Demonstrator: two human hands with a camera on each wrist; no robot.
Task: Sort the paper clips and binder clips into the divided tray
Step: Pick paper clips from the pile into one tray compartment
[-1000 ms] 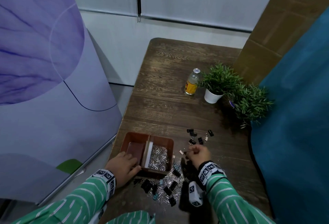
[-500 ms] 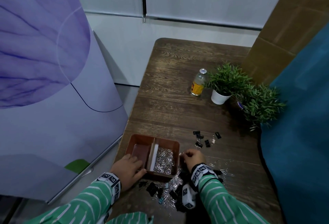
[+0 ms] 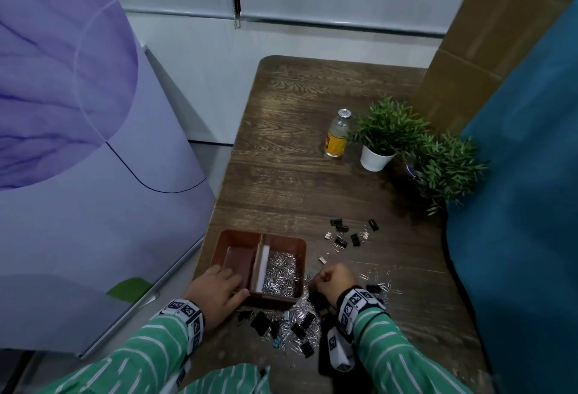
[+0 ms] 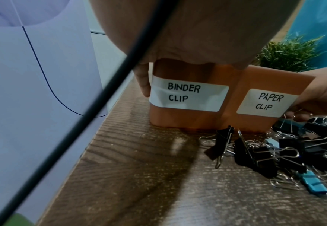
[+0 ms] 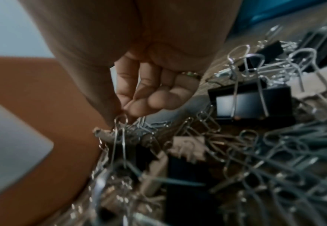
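Observation:
The brown divided tray (image 3: 215, 256) stands at the table's near left edge. Its labels read BINDER CLIP on the left half (image 4: 188, 119) and PAPER CLIP on the right. The left half is bare; silver paper clips (image 3: 280, 271) fill the right half. My left hand (image 3: 219, 293) grips the tray's near left corner, fingers (image 4: 142, 82) on its side. My right hand (image 3: 334, 278) reaches down beside the tray's right wall (image 5: 42, 91). There its thumb and fingers (image 5: 126, 110) pinch a clip's wire loop (image 5: 121, 122) in the mixed pile (image 3: 297, 325); which kind of clip is unclear.
More black binder clips (image 3: 344, 234) lie farther out and loose paper clips (image 3: 381, 284) to the right. A bottle (image 3: 337, 137) and two potted plants (image 3: 384, 134) stand at the back right. Blue fabric (image 3: 516, 237) borders the right, a purple panel (image 3: 78, 143) the left.
My right hand has come in from the right to the tray's right wall and dipped its fingers into the pile. My left hand has stayed on the tray.

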